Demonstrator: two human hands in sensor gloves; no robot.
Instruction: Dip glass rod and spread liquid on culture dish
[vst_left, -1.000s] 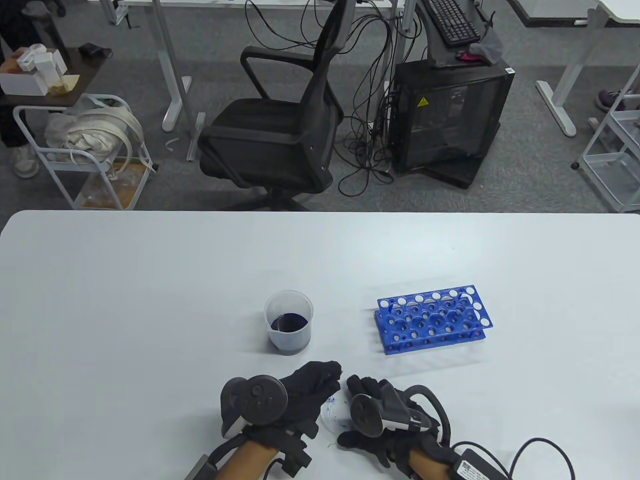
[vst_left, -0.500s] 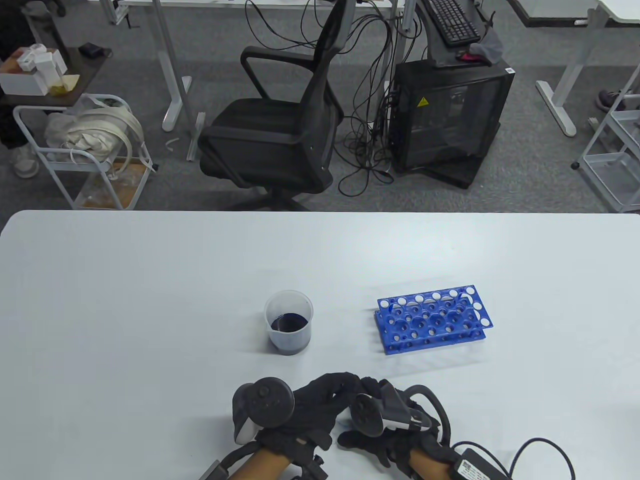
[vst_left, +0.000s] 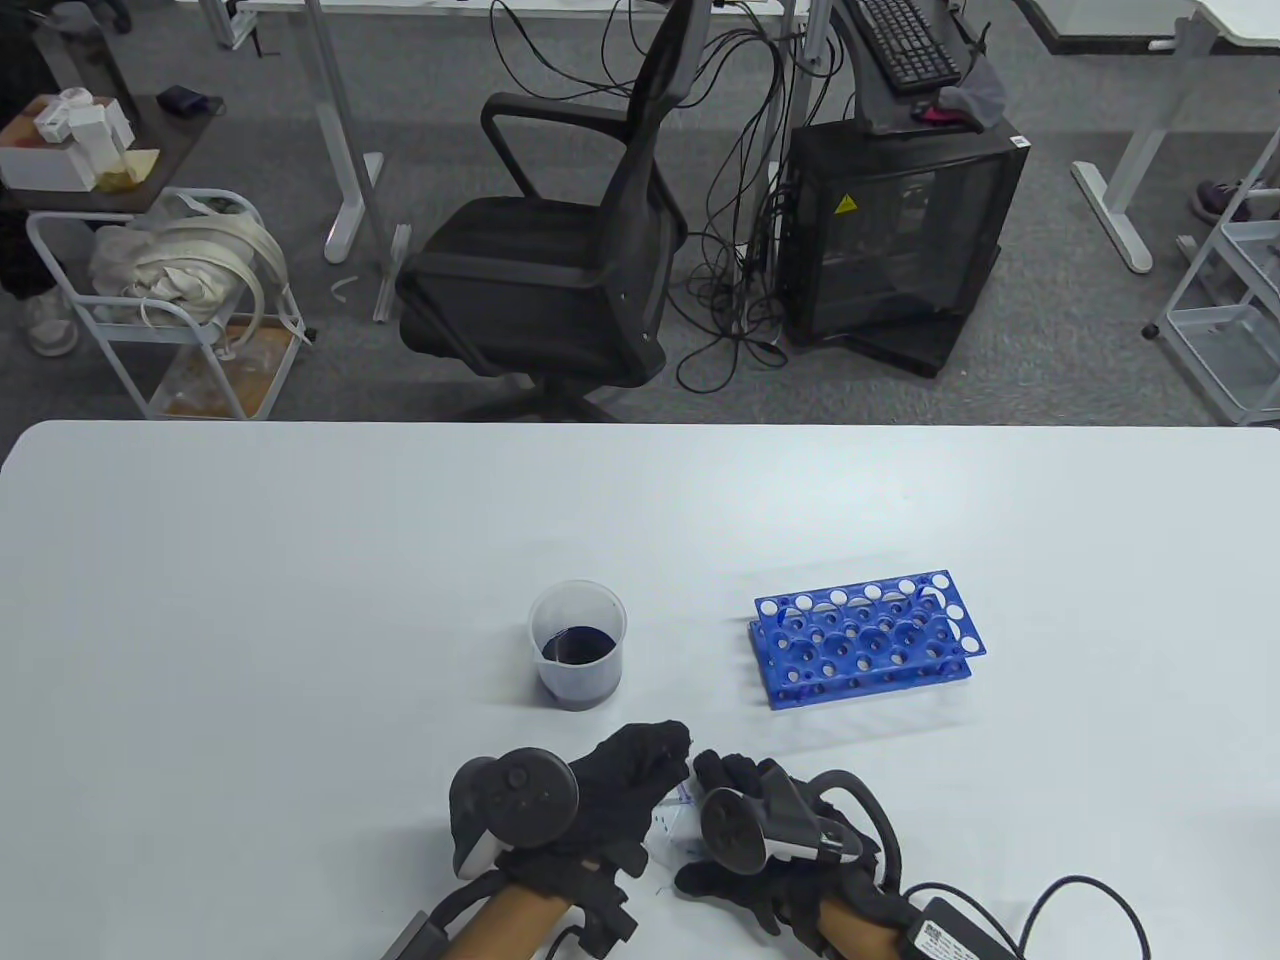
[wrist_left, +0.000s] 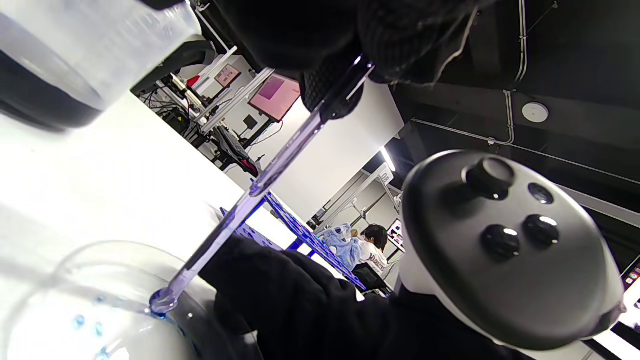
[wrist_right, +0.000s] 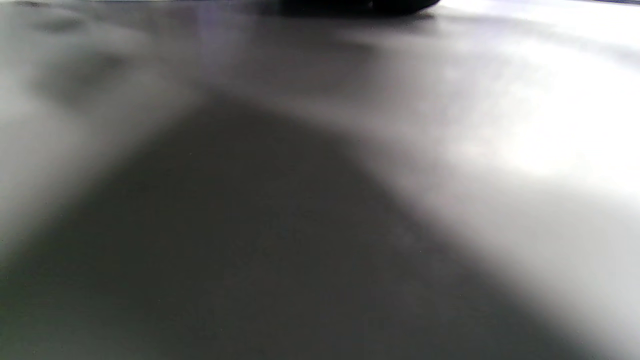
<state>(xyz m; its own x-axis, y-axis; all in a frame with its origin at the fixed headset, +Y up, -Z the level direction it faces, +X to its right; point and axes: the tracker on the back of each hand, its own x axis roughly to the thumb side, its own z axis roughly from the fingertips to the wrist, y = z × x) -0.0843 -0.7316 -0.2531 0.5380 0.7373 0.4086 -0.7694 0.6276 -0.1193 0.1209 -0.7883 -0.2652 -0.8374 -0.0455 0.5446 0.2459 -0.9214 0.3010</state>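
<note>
Left hand (vst_left: 600, 800) has shifted back left vs 0.5 s ago, fingers pinching glass rod (wrist_left: 260, 185); tip touches culture dish (wrist_left: 75, 300) beside right hand (vst_left: 740, 820), whose grip can't be told. No legible writing.

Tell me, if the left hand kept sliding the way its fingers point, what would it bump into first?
Probably the right hand: the left hand points up and rightward at its fingertips, just across the culture dish. Depth is uncertain.

right wrist view wholly blurred, culture dish (vst_left: 668, 830) mostly hidden between hands
</note>
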